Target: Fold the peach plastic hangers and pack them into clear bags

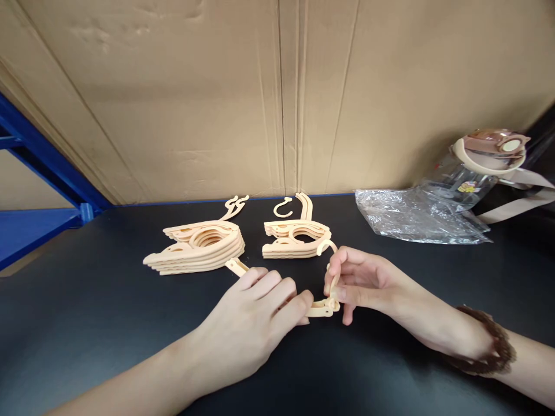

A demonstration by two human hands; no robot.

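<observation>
Over the front middle of the black table, my left hand is closed around a cream plastic folding hanger, whose far end sticks out past the knuckles. My right hand pinches the hanger's hook piece between thumb and fingers, close to the joint. The curved hook tip rises above those fingers. Much of the hanger is hidden under the left hand. Behind the hands lie two stacks of folded hangers, a left stack and a right stack. Whether the hook is fully seated in the joint I cannot tell.
Loose hooks lie behind the left stack, and a single hook behind the right one. A clear plastic bag and a strapped bottle are at the right. Cardboard stands along the back; a blue frame is at left.
</observation>
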